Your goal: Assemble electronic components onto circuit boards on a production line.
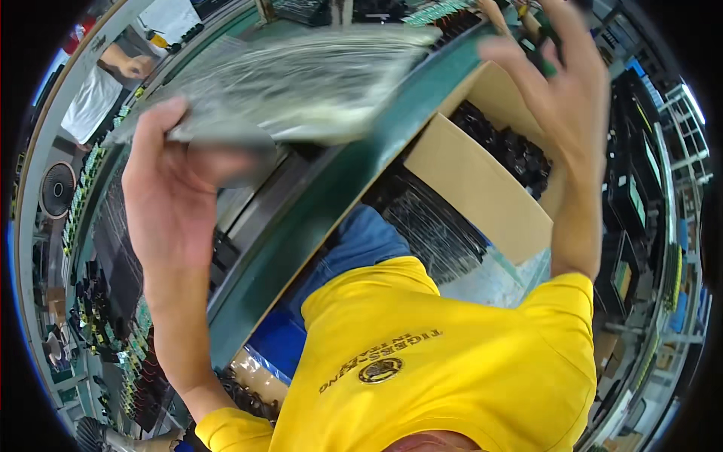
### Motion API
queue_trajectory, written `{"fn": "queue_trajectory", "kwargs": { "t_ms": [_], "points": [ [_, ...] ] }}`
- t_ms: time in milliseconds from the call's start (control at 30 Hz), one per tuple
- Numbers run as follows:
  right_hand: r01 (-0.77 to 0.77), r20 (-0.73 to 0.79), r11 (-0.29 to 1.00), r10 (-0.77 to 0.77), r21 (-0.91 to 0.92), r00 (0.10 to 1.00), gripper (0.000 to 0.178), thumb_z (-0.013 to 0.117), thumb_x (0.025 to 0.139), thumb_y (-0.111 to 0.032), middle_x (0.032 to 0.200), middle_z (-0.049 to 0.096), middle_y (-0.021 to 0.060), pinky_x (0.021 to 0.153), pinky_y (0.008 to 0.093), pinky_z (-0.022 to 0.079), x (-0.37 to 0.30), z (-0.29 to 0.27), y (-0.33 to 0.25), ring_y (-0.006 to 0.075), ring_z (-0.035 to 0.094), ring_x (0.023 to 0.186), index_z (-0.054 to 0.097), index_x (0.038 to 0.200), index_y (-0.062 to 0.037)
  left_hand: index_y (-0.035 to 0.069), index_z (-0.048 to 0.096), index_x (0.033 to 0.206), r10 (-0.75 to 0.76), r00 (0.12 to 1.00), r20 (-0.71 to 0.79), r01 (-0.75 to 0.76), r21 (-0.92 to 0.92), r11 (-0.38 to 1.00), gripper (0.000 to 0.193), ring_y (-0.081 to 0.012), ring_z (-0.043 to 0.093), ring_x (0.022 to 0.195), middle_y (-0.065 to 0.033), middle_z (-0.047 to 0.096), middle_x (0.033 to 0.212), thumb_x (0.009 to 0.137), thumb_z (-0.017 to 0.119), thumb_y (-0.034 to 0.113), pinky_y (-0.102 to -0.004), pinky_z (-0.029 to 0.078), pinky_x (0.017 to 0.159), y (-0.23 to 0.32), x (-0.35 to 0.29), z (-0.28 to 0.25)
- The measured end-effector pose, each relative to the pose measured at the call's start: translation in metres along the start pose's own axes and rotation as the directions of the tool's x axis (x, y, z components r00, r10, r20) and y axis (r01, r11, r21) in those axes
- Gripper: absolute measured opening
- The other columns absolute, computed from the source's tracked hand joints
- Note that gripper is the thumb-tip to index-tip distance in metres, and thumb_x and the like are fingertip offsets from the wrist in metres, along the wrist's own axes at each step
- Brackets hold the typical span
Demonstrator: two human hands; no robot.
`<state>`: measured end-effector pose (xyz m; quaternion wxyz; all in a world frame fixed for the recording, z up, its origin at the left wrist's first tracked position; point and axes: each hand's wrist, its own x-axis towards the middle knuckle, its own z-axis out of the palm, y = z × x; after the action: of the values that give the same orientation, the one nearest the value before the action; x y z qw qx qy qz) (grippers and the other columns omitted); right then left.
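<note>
My left hand [177, 181] is curled at the near left end of a long bundle wrapped in clear plastic film [301, 87], which is smeared by motion. A blurred dark rounded shape [241, 158] lies by its fingers; I cannot make out what it is. The bundle is tilted above a green-edged workbench [301, 203]. My right hand [565, 98] is raised at the upper right, fingers spread and blurred, holding nothing that I can see. Below it is an open cardboard box [482, 188] with many small black parts [504, 143] inside.
Another film-wrapped dark stack [433, 218] stands beside the box, close to my legs. At the left, a person in a white shirt [94, 105] works across the bench, near a round fan [58, 190]. Circuit boards [135, 361] line the left side; dark cases [629, 181] stand at right.
</note>
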<state>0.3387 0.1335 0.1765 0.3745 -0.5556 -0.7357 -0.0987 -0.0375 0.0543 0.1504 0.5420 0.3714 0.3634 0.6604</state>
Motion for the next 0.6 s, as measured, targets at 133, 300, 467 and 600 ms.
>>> {"fn": "queue_trajectory", "kwargs": {
  "t_ms": [133, 300, 467, 600],
  "points": [
    [0.41, -0.049, 0.878, -0.412, 0.246, 0.91, 0.057, 0.085, 0.104, -0.031, 0.124, 0.079, 0.0184, 0.081, 0.0324, 0.062, -0.057, -0.069, -0.031, 0.024, 0.077, 0.096, 0.066, 0.147, 0.0012, 0.007, 0.075, 0.13, 0.084, 0.974, 0.212, -0.065, -0.094, 0.993, 0.023, -0.0198, 0.073, 0.07, -0.0096, 0.082, 0.107, 0.112, 0.068, 0.018, -0.0308, 0.063, 0.068, -0.016, -0.061, 0.093],
    [0.241, -0.381, 0.95, -0.152, 0.198, 0.912, 0.052, 0.088, 0.102, -0.023, 0.12, 0.082, 0.0157, 0.081, 0.0322, 0.065, -0.118, -0.169, 0.003, 0.0221, 0.079, 0.095, 0.069, 0.142, 0.0022, -0.004, 0.068, 0.129, 0.115, 0.725, 0.679, -0.199, 0.046, 0.979, 0.083, -0.029, 0.073, 0.058, -0.0256, 0.08, 0.101, 0.104, 0.04, 0.07, -0.0287, 0.055, 0.063, 0.005, -0.059, 0.153],
    [-0.153, -0.591, 0.936, 0.32, 0.316, 0.741, 0.051, 0.088, 0.102, -0.018, 0.126, 0.081, 0.0146, 0.096, 0.0335, 0.064, -0.199, -0.304, 0.132, 0.0237, 0.079, 0.108, 0.069, 0.145, 0.0018, -0.002, 0.062, 0.136, 0.321, 0.576, 0.752, -0.777, 0.382, 0.501, 0.05, -0.0223, 0.061, 0.084, -0.0154, 0.065, 0.116, 0.094, 0.071, 0.023, -0.0293, 0.052, 0.076, -0.049, -0.022, 0.177],
    [-0.43, -0.356, 0.747, 0.636, 0.507, 0.685, 0.044, 0.08, 0.107, -0.016, 0.133, 0.077, 0.0139, 0.108, 0.0356, 0.058, -0.33, -0.365, 0.223, 0.0247, 0.075, 0.117, 0.068, 0.146, 0.0009, 0.006, 0.067, 0.138, 0.365, 0.517, 0.774, -0.841, 0.382, 0.383, 0.041, -0.0143, 0.06, 0.083, -0.0061, 0.068, 0.109, 0.099, 0.08, 0.005, -0.0259, 0.051, 0.074, -0.061, -0.026, 0.173]
  ]
}}
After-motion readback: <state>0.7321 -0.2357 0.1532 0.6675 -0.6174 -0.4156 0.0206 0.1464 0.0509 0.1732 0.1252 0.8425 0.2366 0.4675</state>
